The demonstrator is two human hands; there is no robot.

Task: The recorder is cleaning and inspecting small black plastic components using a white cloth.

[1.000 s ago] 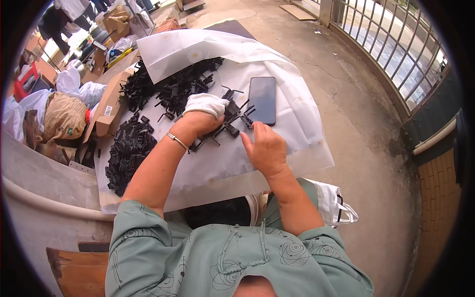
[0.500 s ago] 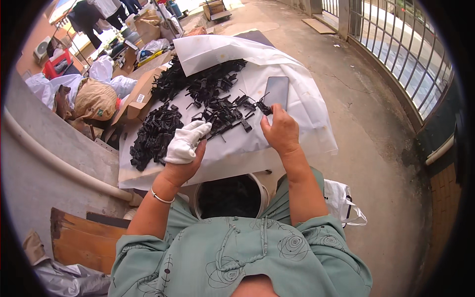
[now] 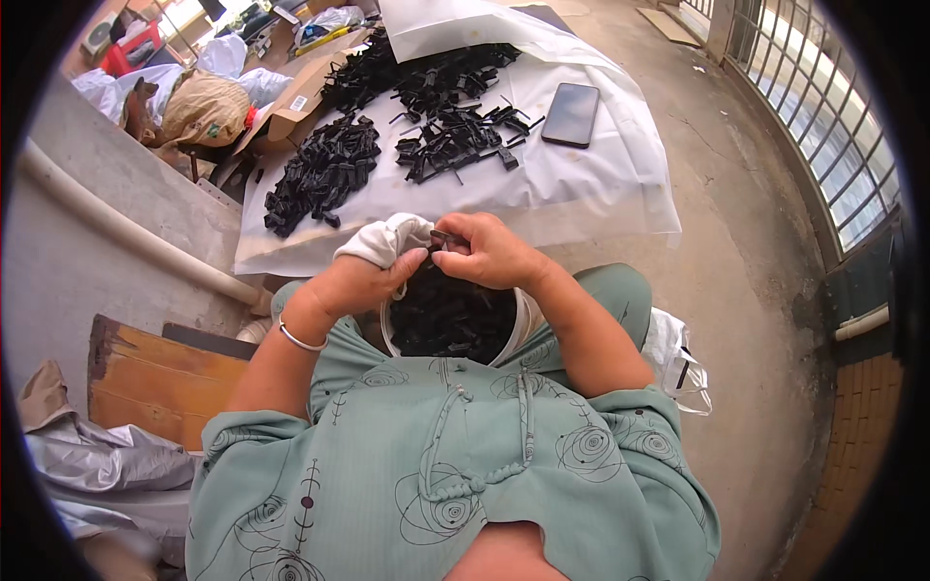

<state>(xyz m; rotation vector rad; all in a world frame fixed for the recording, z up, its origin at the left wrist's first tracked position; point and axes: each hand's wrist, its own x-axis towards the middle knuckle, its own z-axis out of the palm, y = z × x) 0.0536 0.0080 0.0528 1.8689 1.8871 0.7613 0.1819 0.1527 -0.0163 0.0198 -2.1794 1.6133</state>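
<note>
My left hand (image 3: 373, 257), its fingers in a white glove (image 3: 386, 237), is closed and meets my right hand (image 3: 484, 254) just beyond the bucket's middle. Bare and closed too, the right one pinches a small dark part (image 3: 441, 238), its shape mostly covered by fingers. The left fingertips and thumb press on the same part. Below the hands, between my knees, stands a pale bucket (image 3: 524, 324) holding many black pieces (image 3: 450, 324). On the white-covered table, black plastic parts with thin prongs lie in a left pile (image 3: 325, 174) and a middle pile (image 3: 450, 140).
A dark phone (image 3: 572, 114) lies on the white sheet (image 3: 591, 198) at the right. Cardboard (image 3: 291, 102) and bags flank the table's left side, near a wall pipe (image 3: 145, 232). A white bag (image 3: 668, 358) sits by my right knee. Metal railings (image 3: 823, 97) run along the right.
My right hand has come from beside the phone, back toward me, with a dark part. The left has drawn back from the piles to meet it over the bucket. The view has tilted down.
</note>
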